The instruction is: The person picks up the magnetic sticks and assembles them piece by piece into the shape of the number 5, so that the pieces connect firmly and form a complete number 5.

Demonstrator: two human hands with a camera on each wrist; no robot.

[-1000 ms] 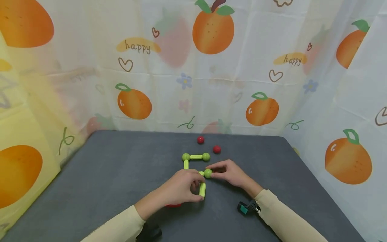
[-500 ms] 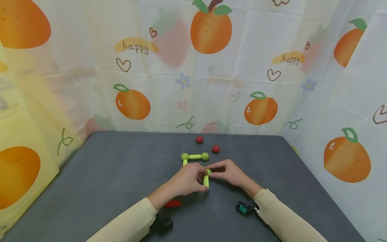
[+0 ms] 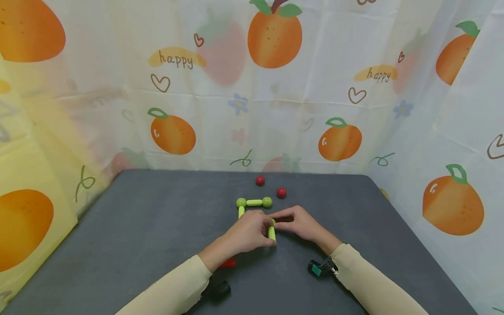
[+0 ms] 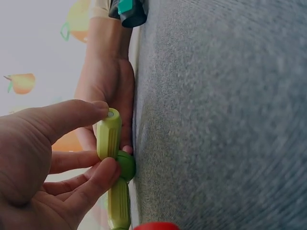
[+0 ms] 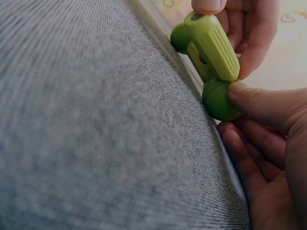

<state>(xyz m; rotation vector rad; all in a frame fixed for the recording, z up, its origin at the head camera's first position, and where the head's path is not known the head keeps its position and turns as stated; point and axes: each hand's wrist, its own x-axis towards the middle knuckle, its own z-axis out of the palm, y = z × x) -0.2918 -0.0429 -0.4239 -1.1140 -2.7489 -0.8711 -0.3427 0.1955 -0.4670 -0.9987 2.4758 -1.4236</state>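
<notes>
My left hand holds a short light-green magnetic rod between thumb and fingers, the thumb at its near end. The rod's other end meets a green ball, which my right hand pinches, thumb on its side. In the left wrist view a second light-green rod joins the same ball. Beyond my left hand, more of the green figure shows: a corner ball, a crosswise rod and an end ball. My left hand hides the figure's middle in the head view.
Two red balls lie behind the green figure on the dark grey table. A red rod lies partly hidden beside my left forearm. A fruit-print curtain hangs around the table. Each wrist wears a black device.
My left hand has moved forward and right, bringing the rod up against the ball in my right hand. The red rod shows more beside my forearm. My right hand has hardly moved.
</notes>
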